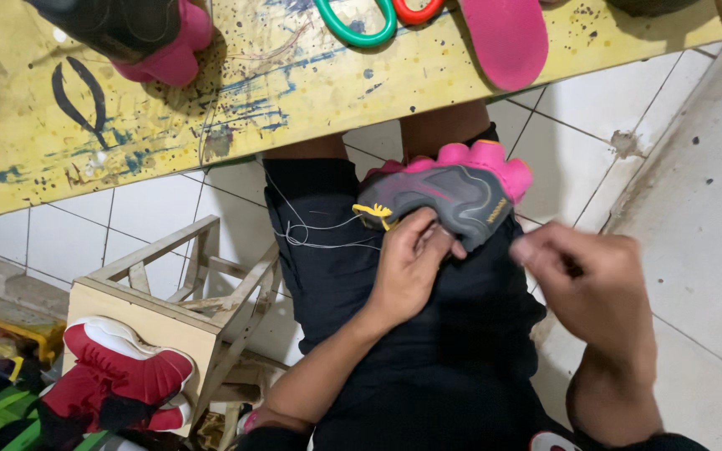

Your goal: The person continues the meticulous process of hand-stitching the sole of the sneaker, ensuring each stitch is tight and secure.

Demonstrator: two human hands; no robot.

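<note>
Two hands, the left hand [407, 267] and the right hand [588, 288], over one grey-and-pink toe shoe [449, 192] on the lap. One yellow counter [211, 108] carries one matching shoe [139, 38], one pink insole [507, 38] and two scissors handles, green [357, 25] and red [415, 10]. One wooden stool [173, 309] and one red-and-white shoe [119, 380] stand on the floor.

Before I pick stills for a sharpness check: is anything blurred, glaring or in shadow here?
Head view: light is even, no harsh glare; the right hand is motion-blurred at the fingers, while the left hand and grey-pink shoe are sharp; soft shadows lie on the yellow table beside the insole; tile lines bend slightly toward the edges.
</note>
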